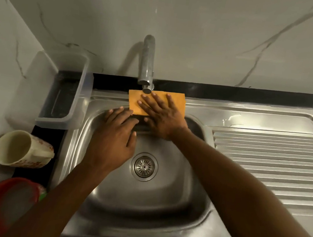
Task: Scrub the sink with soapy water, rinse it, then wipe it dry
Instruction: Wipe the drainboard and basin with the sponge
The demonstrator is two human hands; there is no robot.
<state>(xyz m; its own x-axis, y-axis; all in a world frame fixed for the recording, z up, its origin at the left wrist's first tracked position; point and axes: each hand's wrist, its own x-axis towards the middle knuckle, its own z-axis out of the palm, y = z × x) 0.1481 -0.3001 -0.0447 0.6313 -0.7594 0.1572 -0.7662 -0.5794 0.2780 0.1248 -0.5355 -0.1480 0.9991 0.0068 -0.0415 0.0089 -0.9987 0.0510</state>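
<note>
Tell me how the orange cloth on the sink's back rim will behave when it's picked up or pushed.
The orange cloth looks thin and lies flat under the right hand, so it will probably flop and weigh little. On the smooth steel sink it likely slides easily when pushed, perhaps bunching.

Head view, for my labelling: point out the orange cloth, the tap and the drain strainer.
orange cloth (pixel 134 98), head view, bare left corner
tap (pixel 148 58), head view, upright pipe
drain strainer (pixel 144 166), head view, its centre
</note>
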